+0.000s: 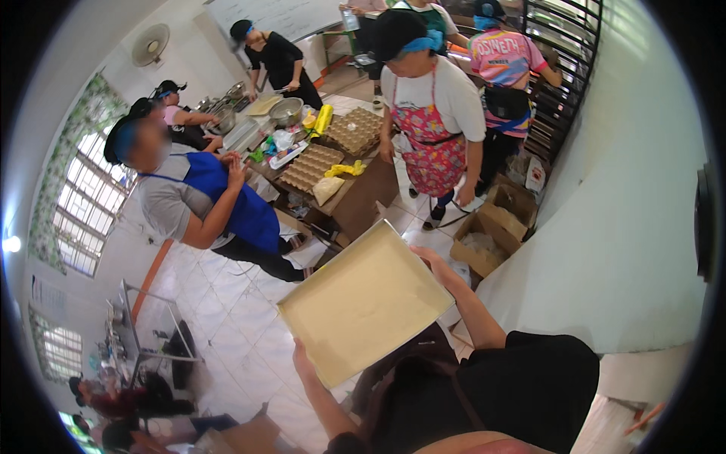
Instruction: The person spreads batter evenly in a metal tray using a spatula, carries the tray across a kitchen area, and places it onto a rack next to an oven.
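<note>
Before my body I hold a rectangular baking pan (pixel 363 244) with a low metal rim. A smooth, pale yellow layer of batter or paper (pixel 368 306) covers its inside; which of these it is I cannot tell. My left hand (pixel 304 363) grips the near left side of the pan. On the opposite side my right hand (pixel 435 265) holds the rim, with some fingers hidden beneath it. The pan hangs in the air over the tiled floor, slanted in view.
Ahead stands a worktable (pixel 363 179) bearing egg trays (pixel 311 167), a steel bowl (pixel 286 112) and bags. A person in a blue apron (pixel 227 193) stands left; another in a floral apron (pixel 431 142) stands ahead. Cardboard boxes (pixel 490 232) sit by the right wall, near a dark rack (pixel 567 74).
</note>
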`<state>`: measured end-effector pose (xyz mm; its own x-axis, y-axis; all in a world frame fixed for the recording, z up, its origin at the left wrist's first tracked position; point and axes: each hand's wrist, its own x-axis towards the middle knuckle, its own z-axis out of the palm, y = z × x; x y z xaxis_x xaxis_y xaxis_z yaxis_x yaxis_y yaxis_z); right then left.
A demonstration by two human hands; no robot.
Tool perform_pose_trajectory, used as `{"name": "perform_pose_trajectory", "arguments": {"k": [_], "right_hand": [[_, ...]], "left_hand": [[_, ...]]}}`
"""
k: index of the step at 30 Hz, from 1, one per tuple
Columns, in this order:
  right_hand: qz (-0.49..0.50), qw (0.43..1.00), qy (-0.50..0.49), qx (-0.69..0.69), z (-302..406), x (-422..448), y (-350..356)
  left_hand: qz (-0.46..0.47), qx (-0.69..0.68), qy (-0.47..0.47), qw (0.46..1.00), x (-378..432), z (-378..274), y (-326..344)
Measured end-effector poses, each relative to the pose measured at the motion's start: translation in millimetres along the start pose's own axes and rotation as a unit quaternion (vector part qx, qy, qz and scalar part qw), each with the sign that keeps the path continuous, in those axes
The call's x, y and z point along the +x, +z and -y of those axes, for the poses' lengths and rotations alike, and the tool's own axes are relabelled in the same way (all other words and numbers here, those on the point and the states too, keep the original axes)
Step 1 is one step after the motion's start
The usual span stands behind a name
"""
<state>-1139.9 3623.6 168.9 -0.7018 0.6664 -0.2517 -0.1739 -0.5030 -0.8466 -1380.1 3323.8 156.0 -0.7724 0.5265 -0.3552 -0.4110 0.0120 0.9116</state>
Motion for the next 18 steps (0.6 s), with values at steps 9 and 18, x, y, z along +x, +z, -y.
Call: {"name": "perform_pose_trajectory", "arguments": {"k": [9,18], "right_hand": [[0.006,0.999,0.026,0.048,15,-13,17],[0.004,0.997,0.033,0.066,41,-25,23]], "left_hand": [[0.02,0.048,0.007,0.999,7,-3,-20],[0.029,0.068,0.031,0.997,-30,-66,12]]}}
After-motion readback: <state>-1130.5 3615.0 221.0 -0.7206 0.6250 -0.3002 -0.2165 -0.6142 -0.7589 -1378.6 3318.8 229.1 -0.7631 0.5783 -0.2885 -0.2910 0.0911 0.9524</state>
